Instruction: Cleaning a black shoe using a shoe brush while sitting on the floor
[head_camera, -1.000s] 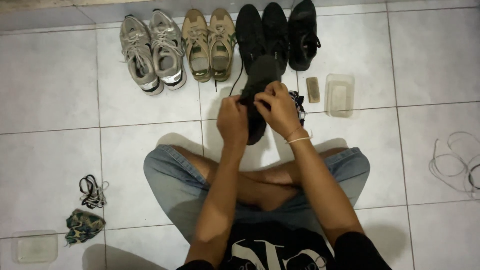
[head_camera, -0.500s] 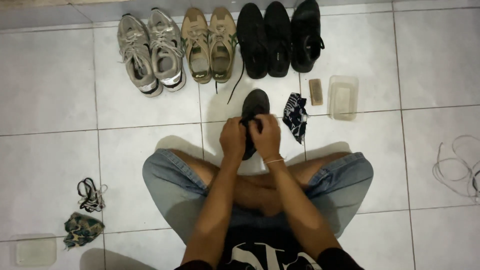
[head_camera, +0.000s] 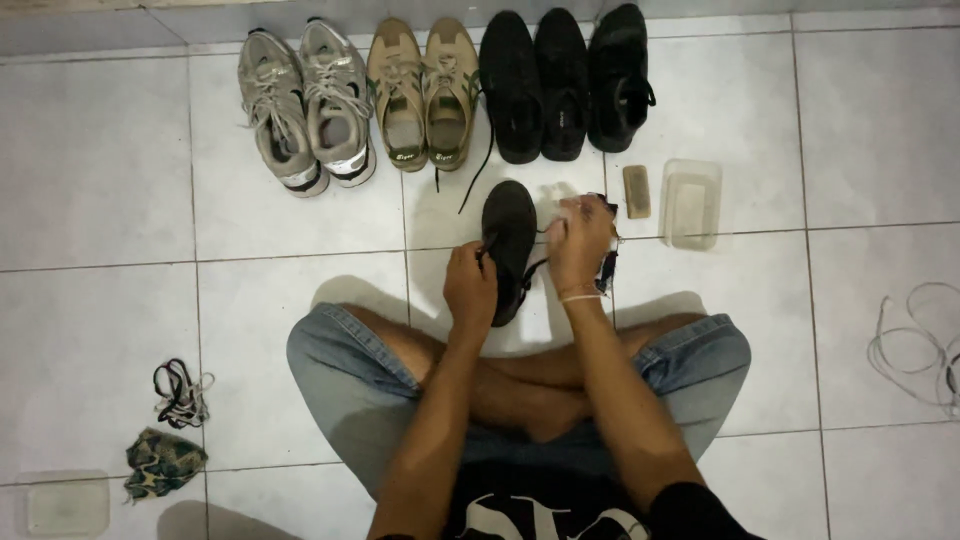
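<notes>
a black shoe (head_camera: 509, 245) lies on the white tiled floor (head_camera: 100, 180) just in front of the seated person's crossed legs, toe pointing away, with a black lace trailing from it toward the row of footwear beyond. the left hand (head_camera: 470, 290) is closed on the near left edge of the shoe, fingers curled around it by the lacing. the right hand (head_camera: 580, 240) sits at the shoe's right side, fingers bunched narrow around something pale; whether that is a cloth or a lace end cannot be told. a dark patterned rag (head_camera: 607, 270) lies partly hidden under the right wrist. farther out, against the wall, stand a pair of grey sneakers (head_camera: 300, 100), a pair of tan sneakers (head_camera: 420, 95) and three black shoes (head_camera: 565, 85). right of the hands rest a small tan block (head_camera: 636, 191) and a clear plastic tub (head_camera: 690, 203) just beside it. a white cord (head_camera: 920, 345) curls at the far right, well apart. at the left lie a bundle of laces (head_camera: 180, 392), a crumpled patterned cloth (head_camera: 160, 462) and another clear container (head_camera: 65, 505).
</notes>
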